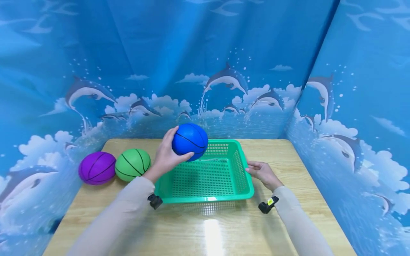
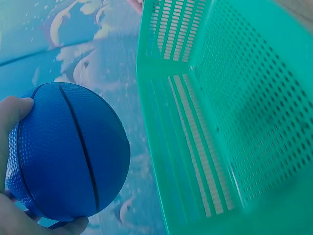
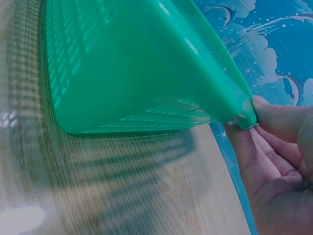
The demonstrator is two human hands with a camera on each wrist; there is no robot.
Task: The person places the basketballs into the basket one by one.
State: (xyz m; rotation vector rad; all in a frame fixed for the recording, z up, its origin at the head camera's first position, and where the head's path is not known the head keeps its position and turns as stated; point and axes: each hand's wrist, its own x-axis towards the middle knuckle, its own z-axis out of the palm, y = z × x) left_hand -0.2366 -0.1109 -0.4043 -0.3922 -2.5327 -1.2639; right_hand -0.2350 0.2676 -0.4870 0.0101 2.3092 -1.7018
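Note:
My left hand (image 1: 167, 153) grips a blue ball (image 1: 190, 141) with black seam lines, thumb on one side and fingers on the other. In the head view the ball overlaps the back left part of a green plastic basket (image 1: 205, 199). The left wrist view shows the blue ball (image 2: 73, 152) raised beside the slotted wall of the basket (image 2: 171, 147). My right hand (image 1: 262, 174) pinches the basket's right rim between thumb and fingers; the right wrist view shows that rim (image 3: 239, 110) close up. Only the mesh floor shows inside the basket.
A purple ball (image 1: 97, 168) and a green ball (image 1: 132, 164) sit side by side on the wooden table (image 1: 179, 227), left of the basket. Blue dolphin-print curtains (image 1: 205, 64) rise behind the table and along both sides.

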